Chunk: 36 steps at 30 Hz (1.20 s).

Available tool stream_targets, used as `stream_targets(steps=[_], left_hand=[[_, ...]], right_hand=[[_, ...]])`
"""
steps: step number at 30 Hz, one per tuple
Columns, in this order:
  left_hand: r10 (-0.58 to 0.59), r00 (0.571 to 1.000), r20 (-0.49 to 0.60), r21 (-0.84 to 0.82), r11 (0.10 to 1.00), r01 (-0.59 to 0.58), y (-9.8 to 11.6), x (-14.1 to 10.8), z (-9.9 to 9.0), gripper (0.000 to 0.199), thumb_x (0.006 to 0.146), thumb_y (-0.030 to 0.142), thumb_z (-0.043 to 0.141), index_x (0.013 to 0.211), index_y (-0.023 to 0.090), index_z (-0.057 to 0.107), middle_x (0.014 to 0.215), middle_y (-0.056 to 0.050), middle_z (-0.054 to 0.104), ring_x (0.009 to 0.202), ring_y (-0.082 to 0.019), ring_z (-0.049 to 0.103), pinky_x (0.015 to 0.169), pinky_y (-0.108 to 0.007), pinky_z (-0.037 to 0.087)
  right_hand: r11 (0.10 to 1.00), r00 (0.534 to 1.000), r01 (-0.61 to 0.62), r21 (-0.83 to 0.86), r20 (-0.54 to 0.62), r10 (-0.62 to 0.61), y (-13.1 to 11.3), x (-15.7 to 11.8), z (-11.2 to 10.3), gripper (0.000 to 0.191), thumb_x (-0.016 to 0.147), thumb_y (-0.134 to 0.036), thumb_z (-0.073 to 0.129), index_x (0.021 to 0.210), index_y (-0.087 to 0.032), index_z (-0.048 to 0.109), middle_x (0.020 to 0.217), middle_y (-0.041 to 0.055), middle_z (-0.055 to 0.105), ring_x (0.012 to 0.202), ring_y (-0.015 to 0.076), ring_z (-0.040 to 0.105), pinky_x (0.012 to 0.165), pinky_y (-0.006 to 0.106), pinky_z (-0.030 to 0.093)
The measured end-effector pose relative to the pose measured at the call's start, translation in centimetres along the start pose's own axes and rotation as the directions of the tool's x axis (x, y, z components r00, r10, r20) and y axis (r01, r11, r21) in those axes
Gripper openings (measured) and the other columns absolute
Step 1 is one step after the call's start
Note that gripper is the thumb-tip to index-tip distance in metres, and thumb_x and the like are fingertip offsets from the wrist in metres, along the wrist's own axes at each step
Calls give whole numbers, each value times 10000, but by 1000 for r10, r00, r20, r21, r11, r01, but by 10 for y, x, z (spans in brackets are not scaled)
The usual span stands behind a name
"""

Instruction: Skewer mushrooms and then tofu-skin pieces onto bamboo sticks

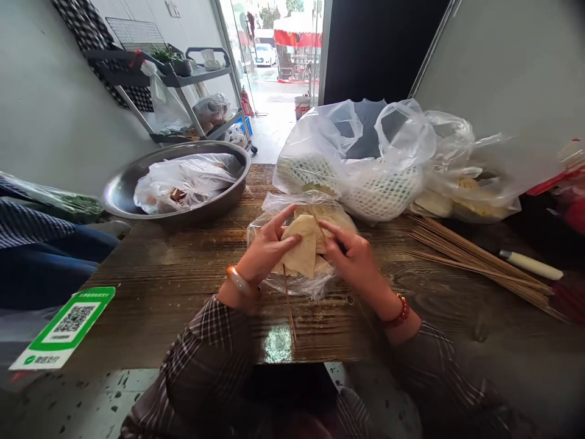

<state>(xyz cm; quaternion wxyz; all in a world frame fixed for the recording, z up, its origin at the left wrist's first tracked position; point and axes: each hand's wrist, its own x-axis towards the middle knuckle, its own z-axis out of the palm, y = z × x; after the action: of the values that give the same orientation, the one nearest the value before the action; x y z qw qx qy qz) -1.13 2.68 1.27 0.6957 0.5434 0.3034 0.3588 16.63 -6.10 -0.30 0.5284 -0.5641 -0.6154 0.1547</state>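
Note:
My left hand (pixel 269 245) grips a folded, pale-yellow tofu sheet (pixel 302 253), thumb in front and fingers partly behind it. At the sheet's right edge my right hand (pixel 350 249) pinches it between thumb and fingers; the fingertips are partly hidden. Beneath both hands, more pale tofu sheets (pixel 340 218) lie in an open clear plastic bag (pixel 315 289) on the wooden table (pixel 183 268). A few thin bamboo skewers (pixel 289 311) point from under the held sheet toward the table's front edge.
A steel basin (pixel 244 177) with a plastic bag stands back left. Filled white bags (pixel 384 189) line the back right. More skewers (pixel 479 262) and a pale-handled knife (pixel 532 264) lie right. A green QR card (pixel 68 329) is front left, near a person's leg (pixel 55 256).

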Motion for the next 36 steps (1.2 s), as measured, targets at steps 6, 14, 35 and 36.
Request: stream_targets(steps=[6, 14, 35, 36], left_hand=[[55, 994, -92, -50, 997, -60, -3, 7, -8, 1154, 677, 244, 835, 1610, 321, 161, 822, 8, 724, 613, -130, 655, 577, -238, 554], [80, 978, -192, -228, 966, -124, -7, 16, -13, 700, 608, 209, 869, 1253, 189, 596, 1020, -54, 737, 775, -143, 679, 701, -252, 572], [106, 968, -228, -256, 953, -165, 6, 4, -9, 528, 609, 225, 877, 1077, 166, 640, 945, -20, 709, 775, -121, 649, 694, -227, 537], [97, 968, -230, -251, 955, -155, 6, 4, -8, 522, 609, 228, 875, 1071, 165, 641, 936, -19, 706, 766, -120, 644, 684, -225, 532]], right_hand=[[990, 989, -133, -50, -78, 128, 47, 17, -2, 551, 890, -306, 510, 1383, -75, 594, 529, -63, 442, 521, 161, 441, 575, 318, 436], [981, 977, -196, 5, -84, 196, 55, 21, -9, 452, 893, -333, 511, 1264, -115, 650, 541, -61, 435, 518, 151, 398, 556, 296, 386], [941, 953, 250, -227, 228, -198, 19, 90, -6, 376, 955, -278, 535, 1289, -212, 692, 932, 49, 785, 851, 208, 699, 823, 342, 540], [944, 963, 223, -244, 204, -175, 25, 102, -3, 367, 950, -256, 533, 1274, -212, 700, 979, 58, 790, 906, 220, 709, 856, 355, 543]])
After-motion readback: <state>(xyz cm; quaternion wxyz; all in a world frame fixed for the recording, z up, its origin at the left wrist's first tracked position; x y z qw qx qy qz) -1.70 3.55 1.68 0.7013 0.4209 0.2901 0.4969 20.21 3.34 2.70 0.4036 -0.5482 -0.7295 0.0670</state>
